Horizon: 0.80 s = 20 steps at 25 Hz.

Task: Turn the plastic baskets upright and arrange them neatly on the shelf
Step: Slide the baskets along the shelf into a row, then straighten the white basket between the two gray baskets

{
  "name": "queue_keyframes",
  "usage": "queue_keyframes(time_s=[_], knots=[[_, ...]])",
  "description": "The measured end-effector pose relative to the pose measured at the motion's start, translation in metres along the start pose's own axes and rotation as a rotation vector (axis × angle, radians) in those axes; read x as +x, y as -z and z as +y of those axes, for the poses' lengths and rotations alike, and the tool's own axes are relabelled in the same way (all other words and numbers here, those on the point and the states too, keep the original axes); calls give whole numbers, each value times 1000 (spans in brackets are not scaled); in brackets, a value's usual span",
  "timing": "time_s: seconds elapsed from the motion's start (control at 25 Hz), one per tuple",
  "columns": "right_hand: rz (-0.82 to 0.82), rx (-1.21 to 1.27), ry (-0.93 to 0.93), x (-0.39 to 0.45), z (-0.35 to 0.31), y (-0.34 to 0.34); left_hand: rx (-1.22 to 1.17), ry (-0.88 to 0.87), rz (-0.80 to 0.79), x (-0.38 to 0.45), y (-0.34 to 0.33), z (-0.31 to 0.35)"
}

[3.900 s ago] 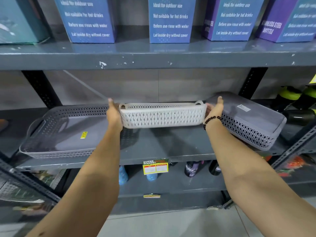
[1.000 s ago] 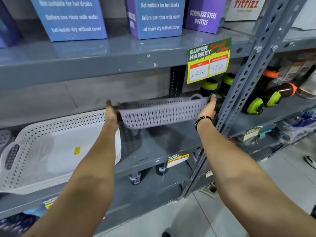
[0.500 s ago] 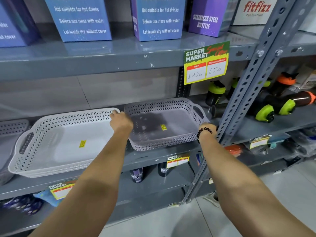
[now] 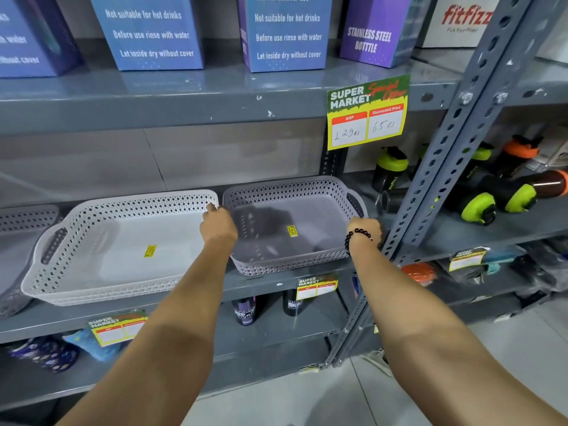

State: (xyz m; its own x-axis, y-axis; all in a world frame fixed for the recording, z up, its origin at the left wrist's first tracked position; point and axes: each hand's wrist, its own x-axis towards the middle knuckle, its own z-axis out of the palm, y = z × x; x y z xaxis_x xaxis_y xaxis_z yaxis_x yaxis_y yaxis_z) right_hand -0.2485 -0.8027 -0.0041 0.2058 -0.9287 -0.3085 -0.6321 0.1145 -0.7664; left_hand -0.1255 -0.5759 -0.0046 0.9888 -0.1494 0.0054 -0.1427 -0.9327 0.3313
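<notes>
A grey perforated basket stands upright on the middle shelf, at its right end beside the rack post. My left hand grips its left rim, and my right hand, with a bead bracelet on the wrist, grips its right rim near the handle. Directly to its left a white perforated basket sits upright, almost touching it. A further grey basket is partly cut off at the far left edge.
A slotted grey rack post rises right beside the grey basket. Green-capped and orange-capped bottles lie on the neighbouring shelf to the right. Blue and purple boxes stand on the shelf above. A price tag hangs from that shelf's edge.
The grey basket was held up on edge a second ago; now it rests flat and upright on the shelf beside the white one. Both hands stay on its rims.
</notes>
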Motion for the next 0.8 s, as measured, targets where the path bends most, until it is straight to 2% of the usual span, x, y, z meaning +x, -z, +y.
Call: queue_keyframes(time_s=[0.08,0.16,0.24,0.36,0.56,0.72,0.8], knots=[[101,-216,183,-6,-5,-7,-24,-10,21,0,3,-3],[101,-337,401,-18,-11,-18,-55,-13,70,-1,9,-11],[10,-323,549,-34,-18,-35,-78,3,142,0,19,-26],[-253,-289,656,-72,-30,-67,-106,86,214,1,36,-68],[-584,-257,649,-133,-44,-116,-164,246,287,4,70,-166],[-611,-274,547,-155,-55,-147,-204,384,299,20,100,-250],[-578,-310,500,-147,-53,-169,-256,441,231,30,109,-282]])
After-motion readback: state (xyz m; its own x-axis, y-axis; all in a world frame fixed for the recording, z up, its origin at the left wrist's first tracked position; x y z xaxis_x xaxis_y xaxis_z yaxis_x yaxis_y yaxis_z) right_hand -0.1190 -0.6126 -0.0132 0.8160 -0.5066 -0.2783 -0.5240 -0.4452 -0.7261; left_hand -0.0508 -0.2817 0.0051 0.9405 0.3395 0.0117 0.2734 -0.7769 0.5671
